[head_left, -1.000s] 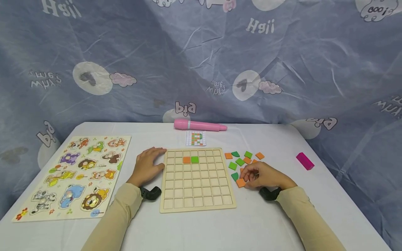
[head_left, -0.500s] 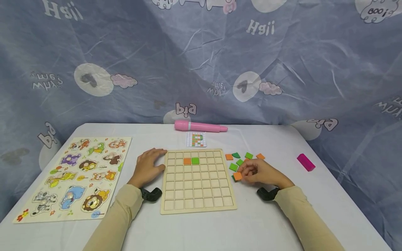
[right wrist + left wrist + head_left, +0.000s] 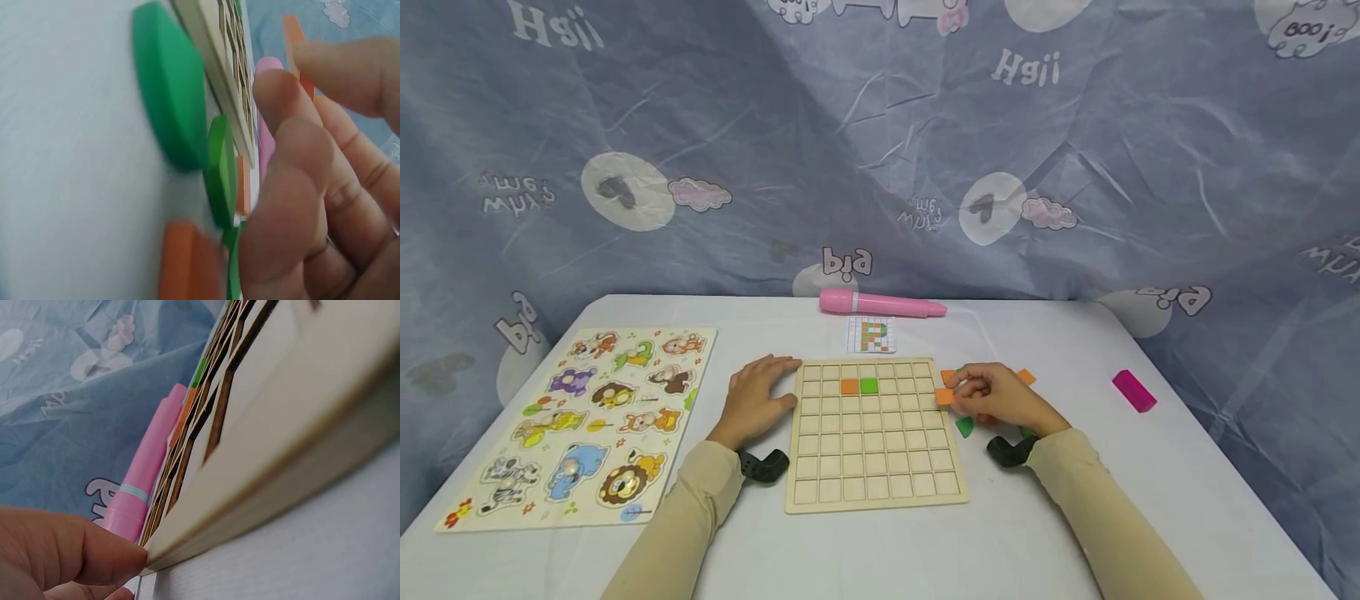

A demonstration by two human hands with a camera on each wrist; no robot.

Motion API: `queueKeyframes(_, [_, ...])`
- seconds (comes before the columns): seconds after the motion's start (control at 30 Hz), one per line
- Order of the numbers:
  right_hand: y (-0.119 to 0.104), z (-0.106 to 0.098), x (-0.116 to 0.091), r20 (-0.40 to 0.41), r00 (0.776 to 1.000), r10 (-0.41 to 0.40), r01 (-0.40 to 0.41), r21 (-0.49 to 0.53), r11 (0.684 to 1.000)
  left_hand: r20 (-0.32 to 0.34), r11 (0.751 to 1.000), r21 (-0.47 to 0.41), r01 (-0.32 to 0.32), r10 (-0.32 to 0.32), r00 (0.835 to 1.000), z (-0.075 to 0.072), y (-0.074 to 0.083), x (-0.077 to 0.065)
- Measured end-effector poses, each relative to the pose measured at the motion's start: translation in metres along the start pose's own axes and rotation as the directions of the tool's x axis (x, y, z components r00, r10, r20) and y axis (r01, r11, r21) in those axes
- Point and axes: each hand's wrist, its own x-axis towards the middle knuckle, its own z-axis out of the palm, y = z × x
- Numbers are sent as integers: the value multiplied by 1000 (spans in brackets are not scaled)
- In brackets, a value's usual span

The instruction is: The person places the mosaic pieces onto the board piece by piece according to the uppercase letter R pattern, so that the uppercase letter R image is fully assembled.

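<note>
My right hand (image 3: pixel 1000 395) pinches an orange square tile (image 3: pixel 944 398) between thumb and fingers, beside the right edge of the wooden grid board (image 3: pixel 880 499). In the right wrist view the tile (image 3: pixel 292 34) is held up off the table. Against the board's left edge rests my left hand (image 3: pixel 751 403), its thumb (image 3: pixel 112 556) touching the rim. One orange tile (image 3: pixel 849 387) and one green tile (image 3: pixel 868 386) sit side by side in the board's second row. Loose tiles lie under and around my right hand, among them a dark green curved tile (image 3: pixel 169 87); several are partly hidden.
A small pattern card (image 3: pixel 871 335) lies behind the board, with a pink marker-shaped object (image 3: pixel 882 303) beyond it. At left is an animal puzzle board (image 3: pixel 576 425). A magenta block (image 3: pixel 1133 391) lies at right. A grey-blue printed cloth (image 3: pixel 880 150) hangs behind the table.
My right hand has lifted the orange tile and carried it left and away from me, up to the board's right edge. My left hand has stayed at the board's left edge.
</note>
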Motion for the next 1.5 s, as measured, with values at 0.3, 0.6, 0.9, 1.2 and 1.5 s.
queueKeyframes(0.3, [-5,8,20,-21,1000,-2,2,-45,999,1,1000,-6,1,-1,1000,-1,1,0])
queueKeyframes(0.6, [-12,15,33,1,1000,-2,2,-26,1000,2,1000,-6,8,-8,1000,-1,0,0])
queueKeyframes(0.9, [-17,23,47,14,1000,-18,19,-42,999,-1,1000,-10,5,-5,1000,0,-1,1])
queueKeyframes(1.2, [-24,30,58,39,999,-10,13,-81,997,-1,1000,-7,1,-1,1000,1,-2,0])
queueKeyframes(1.5, [-34,35,68,77,997,7,3,-126,992,-3,1000,-9,-1,1,1000,1,-3,1])
